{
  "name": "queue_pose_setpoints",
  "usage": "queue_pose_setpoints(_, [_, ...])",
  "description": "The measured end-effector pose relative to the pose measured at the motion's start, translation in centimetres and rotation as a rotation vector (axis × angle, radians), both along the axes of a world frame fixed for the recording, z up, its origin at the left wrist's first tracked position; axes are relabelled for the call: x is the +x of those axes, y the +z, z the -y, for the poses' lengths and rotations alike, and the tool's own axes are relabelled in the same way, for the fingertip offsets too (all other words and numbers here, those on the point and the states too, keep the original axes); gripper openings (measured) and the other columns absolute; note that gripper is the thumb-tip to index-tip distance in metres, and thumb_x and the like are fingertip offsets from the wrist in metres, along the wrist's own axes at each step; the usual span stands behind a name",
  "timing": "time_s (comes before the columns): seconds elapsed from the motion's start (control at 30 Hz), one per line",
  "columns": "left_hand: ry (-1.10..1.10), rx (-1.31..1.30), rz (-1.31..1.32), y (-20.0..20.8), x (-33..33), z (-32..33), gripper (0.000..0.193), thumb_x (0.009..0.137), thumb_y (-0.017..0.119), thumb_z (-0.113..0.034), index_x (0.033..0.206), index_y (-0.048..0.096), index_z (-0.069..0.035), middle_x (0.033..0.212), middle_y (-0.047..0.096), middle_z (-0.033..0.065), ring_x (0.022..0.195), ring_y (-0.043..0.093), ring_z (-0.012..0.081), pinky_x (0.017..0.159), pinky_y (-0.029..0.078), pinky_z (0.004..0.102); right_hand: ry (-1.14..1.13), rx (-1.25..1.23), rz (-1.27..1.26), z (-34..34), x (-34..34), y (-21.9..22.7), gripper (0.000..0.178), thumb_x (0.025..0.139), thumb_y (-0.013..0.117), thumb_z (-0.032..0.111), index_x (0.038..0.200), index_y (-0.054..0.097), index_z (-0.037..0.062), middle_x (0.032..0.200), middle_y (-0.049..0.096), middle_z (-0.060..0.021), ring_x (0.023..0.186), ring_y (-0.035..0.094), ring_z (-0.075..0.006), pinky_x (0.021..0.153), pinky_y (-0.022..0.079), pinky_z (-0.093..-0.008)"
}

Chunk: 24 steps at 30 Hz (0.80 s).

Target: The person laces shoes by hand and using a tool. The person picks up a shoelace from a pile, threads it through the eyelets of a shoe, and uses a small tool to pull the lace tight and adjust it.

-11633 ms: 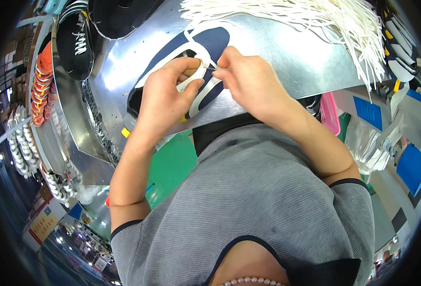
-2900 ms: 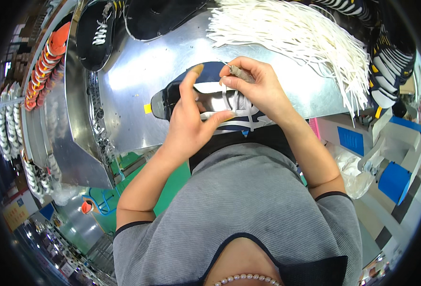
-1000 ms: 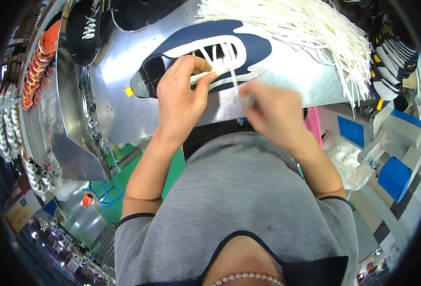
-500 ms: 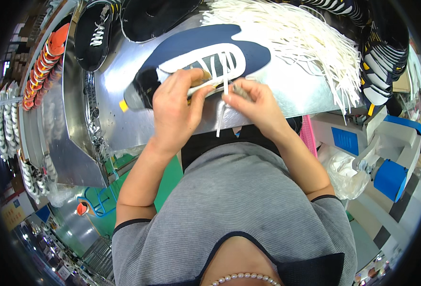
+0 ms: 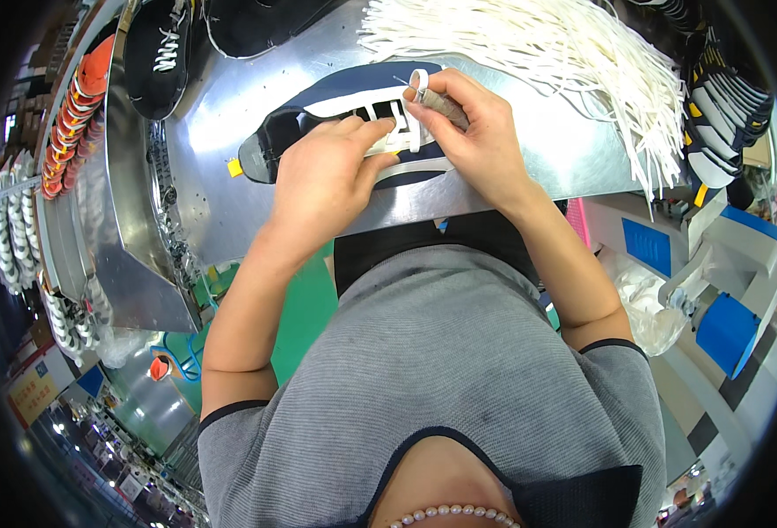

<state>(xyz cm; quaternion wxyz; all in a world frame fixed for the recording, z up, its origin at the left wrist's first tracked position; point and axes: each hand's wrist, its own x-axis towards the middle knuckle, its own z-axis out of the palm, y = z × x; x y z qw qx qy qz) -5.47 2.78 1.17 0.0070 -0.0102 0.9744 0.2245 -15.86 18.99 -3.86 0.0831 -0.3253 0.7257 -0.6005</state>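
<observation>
A navy shoe upper with a white lacing band lies on the metal table in front of me, its black heel part toward the left. My left hand grips its near edge, fingers on top by the eyelet rows and thumb lower down. White lace strands cross the gap between the rows. Raised over the far end of the upper, my right hand is closed around a small hook tool with a wrapped, tan-grey handle. A white shoelace loop stands up at its thin metal tip.
A large heap of white laces spreads over the far right of the table. Black laced uppers lie at the far left. Stacked striped uppers stand far right, above a grey-and-blue machine. Orange pieces line the left side.
My right hand has risen away from me with the hook tool, and the lace end that hung toward me is now up in a loop. My left hand has flattened lower onto the upper.
</observation>
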Motion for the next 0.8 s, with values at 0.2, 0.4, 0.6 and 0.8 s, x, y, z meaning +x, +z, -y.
queue_pose_setpoints(0.2, [0.067, 0.241, 0.124, -0.6, -0.4, 0.8, 0.042, 0.082, 0.078, -0.024, 0.113, 0.067, 0.002, 0.105, 0.07, 0.0186, 0.093, 0.069, 0.0291, 0.084, 0.051, 0.0357, 0.096, -0.33, 0.423, -0.4, 0.8, 1.4, 0.011, 0.09, 0.07, 0.009, 0.097, 0.066, 0.0024, 0.092, 0.069, -0.0035, 0.078, 0.063, -0.0101, 0.071, 0.05, -0.0242])
queue_pose_setpoints(0.4, [0.138, 0.318, 0.134, -1.1, -0.4, 1.0, 0.033, 0.085, 0.076, -0.018, 0.11, 0.067, 0.0, 0.097, 0.072, 0.015, 0.085, 0.069, 0.0214, 0.079, 0.052, 0.0321, 0.009, -0.14, 0.165, -1.1, -0.1, 1.8, 0.009, 0.089, 0.07, 0.006, 0.097, 0.066, 0.0031, 0.081, 0.069, -0.0022, 0.074, 0.062, -0.0075, 0.066, 0.051, -0.0245])
queue_pose_setpoints(0.6, [0.086, 0.359, 0.095, -1.0, -0.5, 1.1, 0.039, 0.079, 0.081, -0.022, 0.109, 0.068, -0.001, 0.093, 0.072, 0.0112, 0.084, 0.068, 0.0174, 0.078, 0.052, 0.0305, -0.125, -0.178, 0.111, 0.3, 0.4, -0.8, 0.012, 0.087, 0.072, 0.004, 0.097, 0.066, 0.0028, 0.081, 0.07, -0.0051, 0.072, 0.064, -0.0079, 0.064, 0.051, -0.0237])
queue_pose_setpoints(0.8, [0.183, 0.228, 0.063, -1.7, -0.6, -0.3, 0.031, 0.079, 0.08, -0.027, 0.096, 0.07, -0.003, 0.085, 0.072, 0.0082, 0.072, 0.068, 0.021, 0.07, 0.051, 0.0308, -0.169, -0.195, 0.136, 1.1, 0.6, -1.4, 0.011, 0.087, 0.072, 0.005, 0.097, 0.066, 0.0028, 0.081, 0.07, -0.0053, 0.072, 0.064, -0.0077, 0.064, 0.05, -0.0233])
